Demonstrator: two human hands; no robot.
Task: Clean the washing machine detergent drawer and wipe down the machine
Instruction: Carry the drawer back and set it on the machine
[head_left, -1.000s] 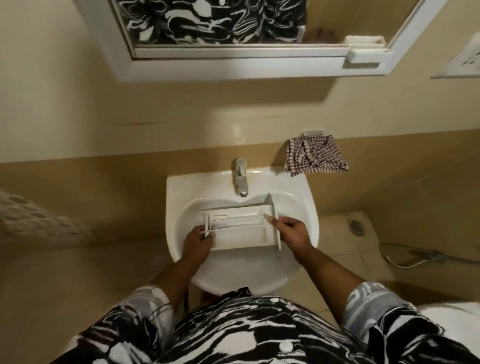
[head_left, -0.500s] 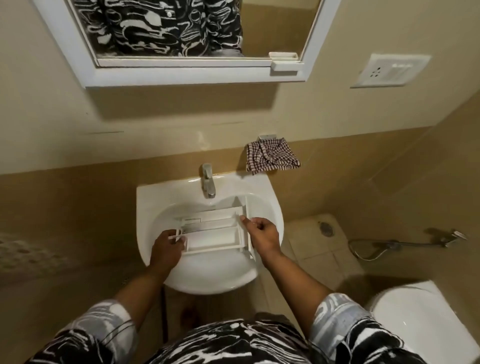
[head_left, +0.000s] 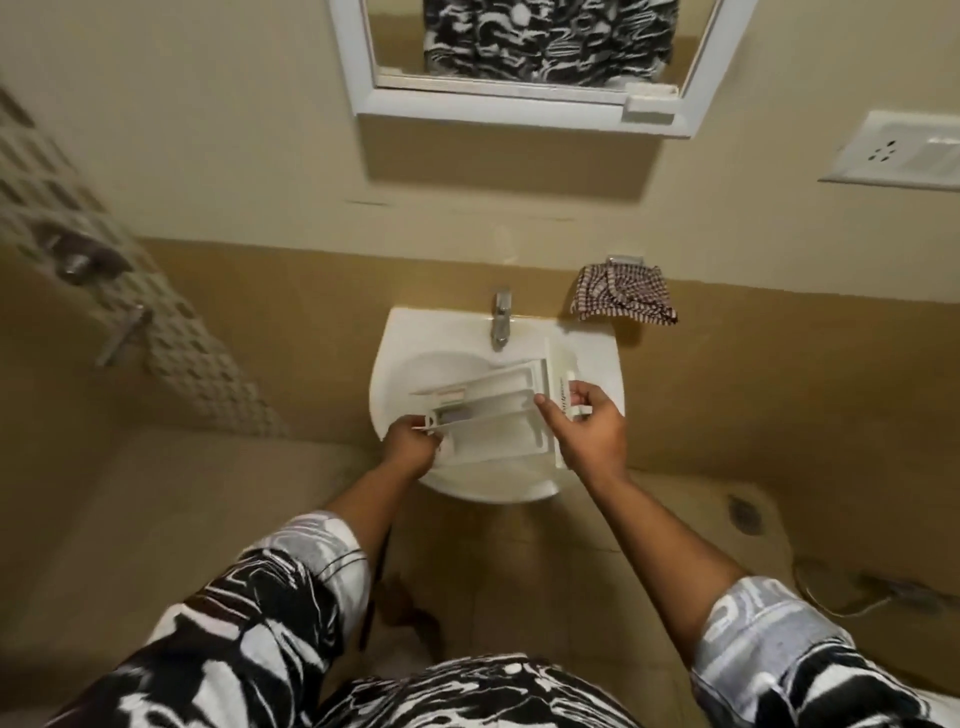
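hands: two; left hand (head_left: 410, 448) grips the drawer's left end, right hand (head_left: 589, 431) curls round its front panel.
drawer: one white drawer (head_left: 491, 415), tilted, held over the bowl.
sink: one sink (head_left: 400, 338), one tap (head_left: 500, 317).
wall: one checked cloth (head_left: 621, 293), one mirror (head_left: 493, 106).

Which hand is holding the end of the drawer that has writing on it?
The right hand: it grips the wide front panel of the drawer, where the lettering is. The left hand holds the plain opposite end.
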